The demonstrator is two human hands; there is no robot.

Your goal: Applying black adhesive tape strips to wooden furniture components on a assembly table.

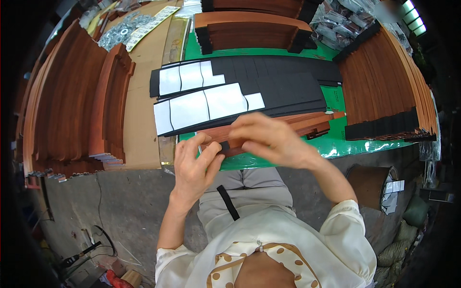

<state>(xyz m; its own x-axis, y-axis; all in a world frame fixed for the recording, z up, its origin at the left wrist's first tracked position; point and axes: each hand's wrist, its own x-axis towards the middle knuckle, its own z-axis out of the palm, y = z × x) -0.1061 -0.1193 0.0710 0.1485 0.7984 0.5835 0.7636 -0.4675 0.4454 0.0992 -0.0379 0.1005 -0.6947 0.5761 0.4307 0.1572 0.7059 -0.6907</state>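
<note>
A reddish-brown wooden piece (307, 123) lies along the near edge of the green-covered table. At its left end my left hand (194, 161) has its fingers closed in a pinch, with a small black strip (224, 146) at the fingertips. My right hand (271, 141) hovers over the same wooden piece, its fingers bent and smeared by motion; whether they hold anything is hidden. Just beyond lie black flat strips (288, 89) in layered rows. White backing sheets (187, 110) cover their left ends. Another black strip (227, 202) rests on my lap.
Stacks of curved wooden boards stand at left (67, 96) and right (384, 81), with more wooden pieces (252, 33) at the back. Clear bags of parts (343, 24) sit at the back right. A brown bin (370, 185) stands on the floor to the right.
</note>
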